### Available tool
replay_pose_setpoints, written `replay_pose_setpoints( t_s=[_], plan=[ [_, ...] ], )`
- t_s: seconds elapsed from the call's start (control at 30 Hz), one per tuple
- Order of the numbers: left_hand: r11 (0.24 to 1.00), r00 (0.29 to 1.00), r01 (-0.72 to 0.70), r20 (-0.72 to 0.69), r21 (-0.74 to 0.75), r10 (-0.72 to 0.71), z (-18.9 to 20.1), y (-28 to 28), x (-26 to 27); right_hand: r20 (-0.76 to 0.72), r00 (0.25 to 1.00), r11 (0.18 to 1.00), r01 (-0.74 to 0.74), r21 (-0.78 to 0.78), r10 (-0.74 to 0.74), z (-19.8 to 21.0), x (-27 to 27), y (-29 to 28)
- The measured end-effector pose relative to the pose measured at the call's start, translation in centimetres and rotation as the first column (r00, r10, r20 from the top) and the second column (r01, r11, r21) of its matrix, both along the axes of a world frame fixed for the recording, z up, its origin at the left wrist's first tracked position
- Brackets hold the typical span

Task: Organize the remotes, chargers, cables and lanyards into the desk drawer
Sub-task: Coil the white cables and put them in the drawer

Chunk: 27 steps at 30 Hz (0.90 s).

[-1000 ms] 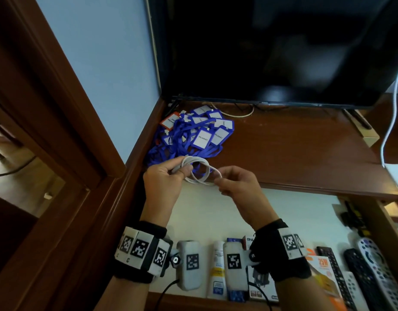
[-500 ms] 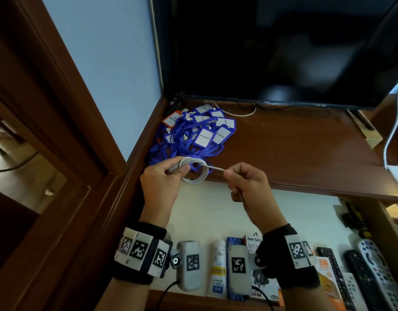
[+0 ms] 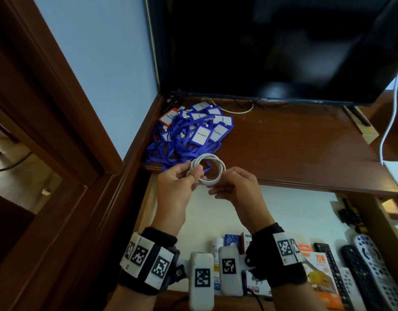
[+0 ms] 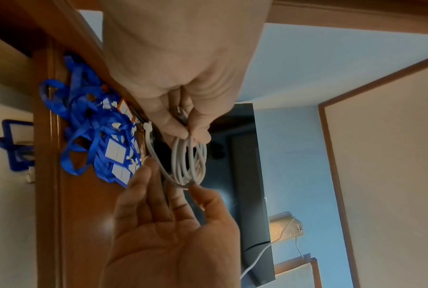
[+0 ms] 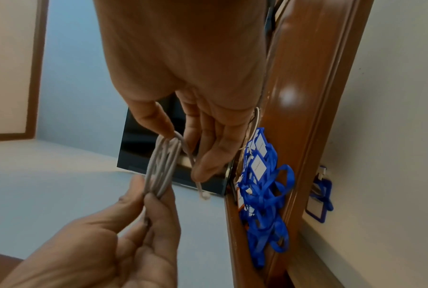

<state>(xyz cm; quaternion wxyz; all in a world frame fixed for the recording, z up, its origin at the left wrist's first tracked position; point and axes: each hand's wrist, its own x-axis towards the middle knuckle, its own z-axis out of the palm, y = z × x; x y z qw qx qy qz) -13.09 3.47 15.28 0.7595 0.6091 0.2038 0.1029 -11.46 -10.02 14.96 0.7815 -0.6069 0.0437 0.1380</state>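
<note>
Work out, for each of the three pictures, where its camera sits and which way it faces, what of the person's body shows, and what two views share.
Head: worn on the head, looking down at the left hand and right hand holding a coiled white cable above the open drawer.
Left wrist: on the left wrist, looking along the palm at the fingers pinching the coil.
Right wrist: on the right wrist, looking along its palm; both hands show.
Shared: both wrist views show the blue lanyards and the coil.
</note>
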Motion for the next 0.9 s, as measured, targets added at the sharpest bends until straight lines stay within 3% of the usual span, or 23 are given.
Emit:
replay_pose_setpoints(
  t_s=[0.27,0.63,0.9],
  plan=[
    [0.997,0.998,0.058,-0.032,-0.053,-0.06,-0.06,-0.14,-0.29,0.043,0.999,0.984,0.002,0.18,-0.01,0.55,0.08,-0.34],
    [0.996,0.997,0.072,0.016,0.045,-0.073,-0.6,0.06,-0.23,0.043,0.998,0.988,-0.056,0.144,0.05,0.07,0.0,-0.37],
    [0.99,0.992,0.119,0.04,-0.069,-0.117,-0.58,-0.04,-0.69,-0.022,0.996,0.996,-0.091,0.007,0.091,0.07,-0.27,-0.53]
  ],
)
